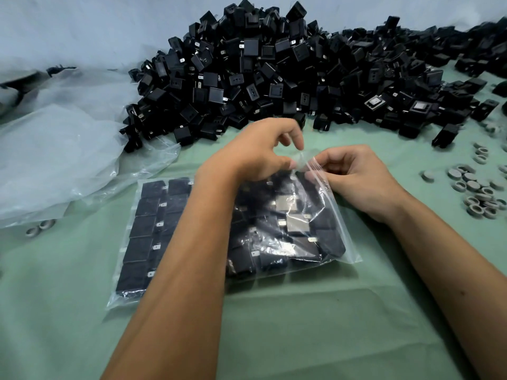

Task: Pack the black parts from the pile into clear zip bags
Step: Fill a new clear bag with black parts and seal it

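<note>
1. Two hands at the mouth of one filled clear zip bag (333, 215), flat on the green table cover (274, 338) just before the person.
2. Left hand (255, 152) pinching the bag's top edge between thumb and forefinger, other fingers loosely curled above it.
3. Right hand (356, 176) curled round the same edge just beside the left, fingertips nearly touching those of the left.
4. Black parts (145, 229) packed in neat rows inside, bag looking close to full; whether the zip is already partly pressed shut cannot be told.
5. Zip line running roughly left to right along the far edge; both hands at its right end, so most of the seal lies to their left, under and beyond the left forearm. Probably a job for the left hand, sliding leftward while the right anchors the corner.
6. Big pile (274, 72) of loose parts just beyond the bag; crumpled clear plastic (68, 160) left, grey rings (477, 193) right.
</note>
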`<state>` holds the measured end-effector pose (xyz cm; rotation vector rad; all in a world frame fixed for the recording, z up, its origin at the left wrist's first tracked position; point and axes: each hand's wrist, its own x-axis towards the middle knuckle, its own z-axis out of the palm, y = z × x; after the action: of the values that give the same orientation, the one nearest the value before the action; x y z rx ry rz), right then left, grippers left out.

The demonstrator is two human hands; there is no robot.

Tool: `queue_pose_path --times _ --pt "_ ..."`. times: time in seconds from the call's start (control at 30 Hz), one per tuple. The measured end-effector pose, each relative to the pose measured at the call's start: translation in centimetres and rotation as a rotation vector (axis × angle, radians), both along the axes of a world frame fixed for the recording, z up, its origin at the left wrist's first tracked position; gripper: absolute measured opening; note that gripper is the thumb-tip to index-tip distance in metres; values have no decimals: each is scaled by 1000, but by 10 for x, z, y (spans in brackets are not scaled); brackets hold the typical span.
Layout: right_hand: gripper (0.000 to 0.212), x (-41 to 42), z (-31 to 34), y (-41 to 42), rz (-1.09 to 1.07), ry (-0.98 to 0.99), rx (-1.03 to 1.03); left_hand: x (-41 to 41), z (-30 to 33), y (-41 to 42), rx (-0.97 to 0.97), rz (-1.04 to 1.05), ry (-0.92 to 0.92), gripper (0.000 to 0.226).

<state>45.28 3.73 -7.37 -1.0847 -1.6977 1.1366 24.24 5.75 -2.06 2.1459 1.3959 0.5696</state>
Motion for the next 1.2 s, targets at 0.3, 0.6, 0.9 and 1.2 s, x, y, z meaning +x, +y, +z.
queue_pose_path --times 0.3,0.6,0.9,1.2 --pt "23 -5 1 1 23 -66 24 -42 1 -2 -275 59 -28 29" --pt "14 -9 2 -2 -83 -110 61 -42 -2 1 -299 79 -24 26" --pt "18 3 14 -5 -95 -292 138 -38 1 -2 -302 93 -3 27" --pt "18 -2 15 15 -357 -364 276 -37 4 -4 -291 95 10 25"
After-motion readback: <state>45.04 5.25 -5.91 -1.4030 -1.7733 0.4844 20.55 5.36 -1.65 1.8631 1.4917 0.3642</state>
